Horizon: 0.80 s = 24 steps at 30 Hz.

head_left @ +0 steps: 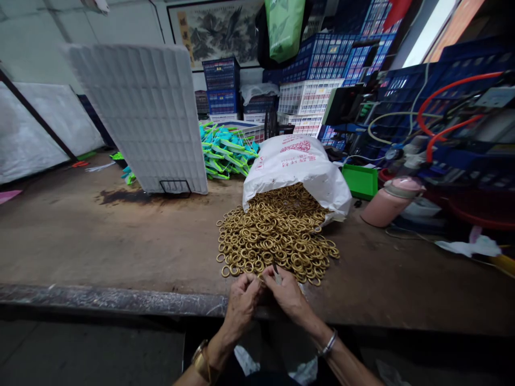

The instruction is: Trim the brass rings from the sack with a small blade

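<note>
Close to the table's front edge, my left hand has its fingers pinched together. A brass-coloured ring shows at its fingertips, partly hidden by the fingers. My right hand meets it there, closed around a small knife-like tool with a dark tip and a pale lower part; its exact kind is hard to make out. Just beyond both hands spreads a pile of brass-coloured rings. The rings spill from the open mouth of a white woven sack with red print, lying on its side.
The brown worktable has a worn front edge. A white padded panel stands upright at left, beside green and blue plastic pieces. At right are a green tray, a pink-filled bottle and orange hoses. Blue crates stack behind.
</note>
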Tool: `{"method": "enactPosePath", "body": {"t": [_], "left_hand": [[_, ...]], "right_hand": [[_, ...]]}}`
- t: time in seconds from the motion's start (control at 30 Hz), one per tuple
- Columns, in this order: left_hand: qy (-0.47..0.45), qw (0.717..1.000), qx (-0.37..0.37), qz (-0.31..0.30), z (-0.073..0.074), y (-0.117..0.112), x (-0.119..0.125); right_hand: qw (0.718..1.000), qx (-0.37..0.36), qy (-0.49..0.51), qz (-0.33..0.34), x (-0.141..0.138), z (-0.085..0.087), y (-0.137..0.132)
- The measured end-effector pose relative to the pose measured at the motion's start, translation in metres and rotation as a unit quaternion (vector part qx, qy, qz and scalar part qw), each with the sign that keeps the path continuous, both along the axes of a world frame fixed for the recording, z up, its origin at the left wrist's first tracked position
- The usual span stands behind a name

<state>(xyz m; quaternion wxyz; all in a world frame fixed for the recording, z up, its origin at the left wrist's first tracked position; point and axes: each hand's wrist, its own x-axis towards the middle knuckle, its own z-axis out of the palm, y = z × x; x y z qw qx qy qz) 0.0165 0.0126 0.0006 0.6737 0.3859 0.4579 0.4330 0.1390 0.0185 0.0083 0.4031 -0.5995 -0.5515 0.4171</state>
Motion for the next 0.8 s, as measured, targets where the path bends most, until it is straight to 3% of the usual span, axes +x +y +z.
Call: {"method": "enactPosePath", "body": {"t": [0.1, 0.27, 0.37, 0.47, 0.63, 0.73, 0.8], "left_hand": [[-0.021, 1.0, -0.003, 0.004, 0.0031, -0.0024, -0.0028], [0.029, 0.99, 0.139, -0.019, 0.0061, -0.0057, -0.0071], [0.054, 0.982, 0.173, -0.045, 0.004, -0.0066, -0.0095], [0.076, 0.981, 0.177, -0.033, 0.0037, -0.0072, -0.0108], [0.089, 0.98, 0.178, -0.01, 0.0071, -0.0079, -0.0087], [0.064, 0.99, 0.124, -0.023, 0.0048, -0.0074, -0.0079], [0.024, 0.996, 0.061, -0.065, 0.0025, -0.0076, -0.0084]], "right_hand": [[0.998, -0.045, 0.052, -0.001, 0.0018, -0.0007, 0.0003], [0.984, -0.122, 0.129, 0.029, 0.0007, 0.0071, -0.0049], [0.977, -0.15, 0.144, 0.041, -0.0013, 0.0075, -0.0073], [0.986, -0.122, 0.108, 0.025, -0.0012, 0.0032, -0.0078], [0.999, -0.008, -0.018, 0.043, 0.0012, 0.001, -0.0081], [0.997, -0.001, -0.054, 0.049, 0.0009, 0.0035, -0.008], [0.997, -0.005, -0.059, 0.053, 0.0005, 0.0045, -0.0076]]}}
